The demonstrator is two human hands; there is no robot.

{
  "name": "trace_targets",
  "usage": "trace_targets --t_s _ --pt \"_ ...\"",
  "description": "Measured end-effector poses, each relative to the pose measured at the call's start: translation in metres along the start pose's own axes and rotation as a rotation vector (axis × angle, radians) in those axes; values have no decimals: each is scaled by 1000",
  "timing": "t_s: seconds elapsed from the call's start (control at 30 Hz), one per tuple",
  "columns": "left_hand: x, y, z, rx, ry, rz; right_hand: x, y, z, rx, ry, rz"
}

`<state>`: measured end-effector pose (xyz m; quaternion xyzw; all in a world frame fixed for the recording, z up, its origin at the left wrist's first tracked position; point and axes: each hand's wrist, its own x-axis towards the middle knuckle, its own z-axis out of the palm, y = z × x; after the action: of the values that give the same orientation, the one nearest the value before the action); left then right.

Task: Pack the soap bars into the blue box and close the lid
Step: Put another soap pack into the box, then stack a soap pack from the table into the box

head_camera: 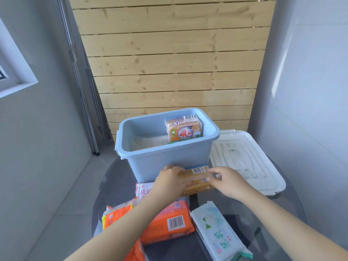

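Observation:
The blue box (165,159) stands open on a round glass table, with one tan soap pack (183,129) standing inside at its right end. In front of the box, my left hand (169,180) and my right hand (228,182) both grip a second tan soap pack (197,178), one hand at each end. Nearer to me lie an orange soap pack (169,223), another orange pack (116,215) at the left, a white-and-pink pack (145,190) and a white-and-green pack (218,232). The white lid (248,162) lies flat to the right of the box.
The glass table (116,178) sits in a narrow corner, with a wooden slat wall (169,63) behind and grey walls on both sides. A folded metal frame (90,113) leans at the back left.

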<state>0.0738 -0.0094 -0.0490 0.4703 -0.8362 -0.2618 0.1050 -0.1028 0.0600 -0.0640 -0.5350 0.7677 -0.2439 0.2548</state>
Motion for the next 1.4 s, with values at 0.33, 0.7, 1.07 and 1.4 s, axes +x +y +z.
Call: trace_targets --t_s 0.33,0.7,1.07,1.4 --pt "11 -4 20 74 -32 -7 9 -6 10 91 20 155" --pt "-3 0 5 -125 133 180 -20 -11 3 691 107 340" --pt "-22 -3 -16 -313 -247 281 -99 -16 18 975 270 337" --pt "-54 -16 -19 -102 -182 241 -112 -24 36 873 263 307"
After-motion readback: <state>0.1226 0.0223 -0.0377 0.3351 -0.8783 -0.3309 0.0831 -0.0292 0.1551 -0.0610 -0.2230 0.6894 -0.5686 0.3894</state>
